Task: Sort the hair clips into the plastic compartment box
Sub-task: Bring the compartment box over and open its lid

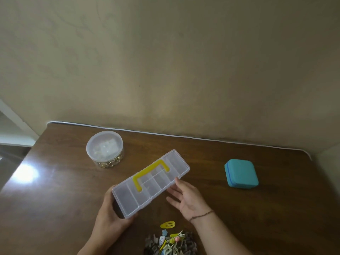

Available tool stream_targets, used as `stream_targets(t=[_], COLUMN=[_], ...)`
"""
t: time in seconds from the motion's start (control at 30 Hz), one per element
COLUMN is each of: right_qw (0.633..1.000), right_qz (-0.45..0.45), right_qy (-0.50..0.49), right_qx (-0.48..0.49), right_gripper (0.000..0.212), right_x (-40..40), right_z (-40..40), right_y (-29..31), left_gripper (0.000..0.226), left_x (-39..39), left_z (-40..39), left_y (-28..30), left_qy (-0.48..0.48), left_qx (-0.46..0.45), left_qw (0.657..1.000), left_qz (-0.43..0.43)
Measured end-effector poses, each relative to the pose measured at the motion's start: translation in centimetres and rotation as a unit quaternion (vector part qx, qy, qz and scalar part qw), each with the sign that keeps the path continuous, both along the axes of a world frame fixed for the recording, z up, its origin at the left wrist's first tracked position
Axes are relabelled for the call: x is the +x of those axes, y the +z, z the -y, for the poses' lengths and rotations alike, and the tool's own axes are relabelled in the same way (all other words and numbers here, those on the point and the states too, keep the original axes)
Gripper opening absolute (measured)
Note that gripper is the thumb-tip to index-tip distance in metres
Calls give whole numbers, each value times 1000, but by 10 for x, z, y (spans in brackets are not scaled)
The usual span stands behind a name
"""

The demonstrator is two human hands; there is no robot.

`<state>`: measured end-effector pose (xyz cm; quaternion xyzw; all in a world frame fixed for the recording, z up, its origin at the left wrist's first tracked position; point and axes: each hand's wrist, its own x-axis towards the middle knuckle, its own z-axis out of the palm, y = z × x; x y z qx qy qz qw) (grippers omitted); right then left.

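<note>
Clear plastic makes up the compartment box (150,183), which the person holds a little above the middle of the desk (55,190), tilted, with its lid closed and the yellow handle (150,173) folded flat on top. The left hand (110,216) grips the near-left end of the box, fingers curled under it and the thumb on the end wall. The right hand (185,197) is released: its fingers are straight and only the tips touch the long side of the box.

The hair clips (171,242) lie in a mixed heap at the near edge of the desk, just below the box, and a yellow snap clip (167,224) lies a little apart from the heap.

The step in hand seems to be opening the box. To do it well, I think the person should first set the box flat on the desk, near the heap, so the dividers stay level. The latch is not clear to me; probably it is on the long side where the right fingertips touch. The left hand should keep the base firm while the right lifts the lid slowly.

A round jar (104,149) stands toward the far-left corner, and a teal case (241,174) lies toward the right edge.
</note>
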<state>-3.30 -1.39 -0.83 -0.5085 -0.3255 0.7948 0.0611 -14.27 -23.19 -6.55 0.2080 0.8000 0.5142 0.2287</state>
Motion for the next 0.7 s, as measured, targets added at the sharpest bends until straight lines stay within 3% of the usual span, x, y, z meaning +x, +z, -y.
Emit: stream_targets(t=[0.13, 0.47, 0.7], right_qw=[998, 984, 982], right_qz=[38, 127, 163], right_qy=[44, 64, 57], right_qx=[19, 106, 79], right_gripper=[28, 38, 34], right_x=[15, 41, 42], right_z=[9, 18, 22], right_y=[3, 16, 34], left_gripper=[92, 89, 93], left_x=[-3, 0, 0], left_z=[2, 0, 0], left_y=[4, 10, 14], left_qy=[-38, -66, -77], left_qx=[0, -6, 11], left_qw=[999, 997, 996], left_qz=[5, -37, -46])
